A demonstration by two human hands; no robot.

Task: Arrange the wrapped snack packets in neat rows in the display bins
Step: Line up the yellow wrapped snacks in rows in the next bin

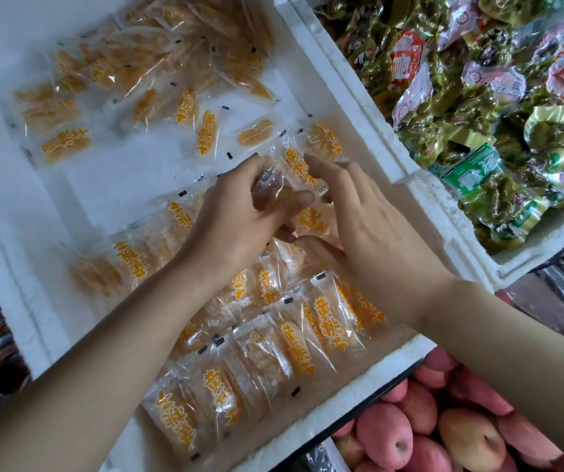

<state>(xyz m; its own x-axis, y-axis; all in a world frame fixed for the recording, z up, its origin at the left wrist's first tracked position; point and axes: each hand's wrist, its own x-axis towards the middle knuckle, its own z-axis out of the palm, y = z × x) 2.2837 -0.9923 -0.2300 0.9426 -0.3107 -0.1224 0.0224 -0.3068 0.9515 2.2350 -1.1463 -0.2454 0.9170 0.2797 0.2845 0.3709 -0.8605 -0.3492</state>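
The fingers of the left hand (236, 216) are curled round one clear snack packet (268, 190), with the thumb pinching it. The fingers of the right hand (372, 240) are straight and apart, just beside that packet. Under both hands, packed rows (307, 332) fill the white foam bin (352, 107). Beyond the fingertips, loose packets (130, 73) lie scattered.

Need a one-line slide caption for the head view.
Left hand pinches a clear-wrapped snack packet over the white foam bin, right hand open beside it; neat packet rows near, loose packets beyond.
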